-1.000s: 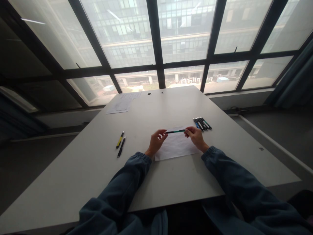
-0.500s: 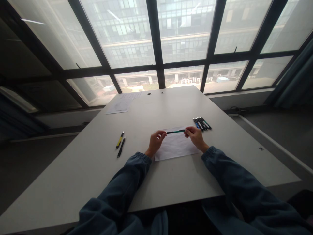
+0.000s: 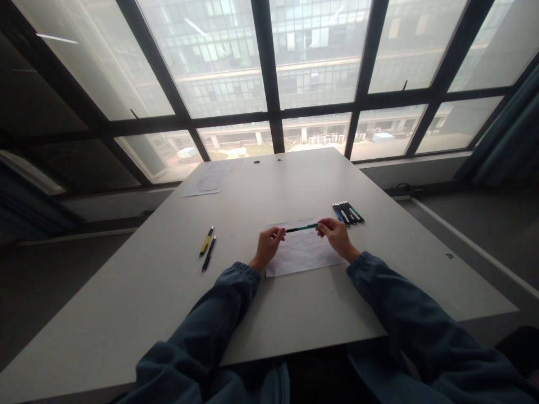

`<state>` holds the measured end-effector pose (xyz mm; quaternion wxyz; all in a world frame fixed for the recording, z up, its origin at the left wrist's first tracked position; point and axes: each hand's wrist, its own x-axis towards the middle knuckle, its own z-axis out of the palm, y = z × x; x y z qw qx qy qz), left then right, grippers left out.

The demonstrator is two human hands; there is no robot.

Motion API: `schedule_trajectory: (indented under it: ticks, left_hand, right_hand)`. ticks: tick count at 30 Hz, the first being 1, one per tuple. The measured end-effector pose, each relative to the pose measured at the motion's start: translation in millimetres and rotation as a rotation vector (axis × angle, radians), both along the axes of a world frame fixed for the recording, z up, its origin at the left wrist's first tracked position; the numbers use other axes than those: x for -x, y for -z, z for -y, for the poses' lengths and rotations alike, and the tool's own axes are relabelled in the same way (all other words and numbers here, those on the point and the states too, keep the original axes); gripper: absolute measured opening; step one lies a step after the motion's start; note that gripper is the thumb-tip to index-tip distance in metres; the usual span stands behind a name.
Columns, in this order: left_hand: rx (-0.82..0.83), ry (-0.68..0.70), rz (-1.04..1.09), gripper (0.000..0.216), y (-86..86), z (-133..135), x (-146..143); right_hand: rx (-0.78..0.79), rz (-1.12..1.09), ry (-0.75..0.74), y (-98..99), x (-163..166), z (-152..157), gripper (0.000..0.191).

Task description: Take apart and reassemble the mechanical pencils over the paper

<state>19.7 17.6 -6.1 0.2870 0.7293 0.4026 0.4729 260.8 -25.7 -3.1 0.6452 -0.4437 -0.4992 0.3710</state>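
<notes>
View from the person's head, down over a pale grey worktop (image 3: pixel 295 314) set against tall windows.

At the left lie two loose pens side by side, a yellow pen (image 3: pixel 206 240) and a black pen (image 3: pixel 209 253), well apart from the hands. Beyond them, near the far edge, is a printed sheet (image 3: pixel 208 179).

In the middle, the left hand (image 3: pixel 267 247) has its fingertips pinched together on the left end of a green and black pen (image 3: pixel 302 227). A second ago those fingers were spread looser around that end; they have since drawn in and closed on it. The pen is level, held just above a white sheet of paper (image 3: pixel 303 255), and has barely shifted.

The right hand (image 3: pixel 337 235) grips the pen's right end between thumb and fingers, as before.

Just right of that hand, a row of pens (image 3: pixel 348 212) lies close-packed and parallel on the worktop.

No box, cup or tray shows in view; every pen not in the hands lies bare on the worktop.
</notes>
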Motion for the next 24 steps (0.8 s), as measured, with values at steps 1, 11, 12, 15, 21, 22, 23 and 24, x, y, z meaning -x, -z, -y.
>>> schedule_trajectory:
  ticks: [1, 11, 12, 15, 21, 22, 23, 24]
  left_hand:
    - [0.003, 0.000, 0.000, 0.038, 0.6, -0.2, 0.1]
    - [0.021, -0.001, 0.001, 0.047, 0.6, 0.9, 0.8]
    - [0.029, -0.001, 0.007, 0.048, 1.0, 0.9, 1.0]
    - [0.055, 0.001, 0.024, 0.050, 3.1, 0.3, 0.9]
    - [0.057, -0.025, 0.132, 0.053, 3.7, -1.7, -0.1]
    - [0.043, -0.024, 0.145, 0.050, 2.6, -1.5, -0.2]
    - [0.030, -0.018, 0.150, 0.046, 1.2, -1.1, -0.4]
    - [0.018, -0.009, 0.146, 0.042, -0.2, -0.5, -0.7]
  right_hand:
    - [0.001, 0.001, -0.001, 0.0, 0.0, 0.0, 0.032]
    - [0.002, -0.007, -0.018, 1.4, 0.1, -0.7, 0.030]
    - [0.001, -0.011, -0.021, 1.8, 0.0, -0.9, 0.029]
    - [-0.003, -0.015, -0.022, 2.5, -0.3, -1.4, 0.029]
    - [-0.003, 0.007, 0.003, 2.5, -0.9, -1.6, 0.032]
    - [-0.003, 0.009, 0.008, 2.6, -1.1, -1.8, 0.032]
    - [-0.004, 0.009, 0.015, 2.7, -1.3, -2.0, 0.033]
    - [-0.004, 0.008, 0.024, 3.0, -1.6, -2.3, 0.033]
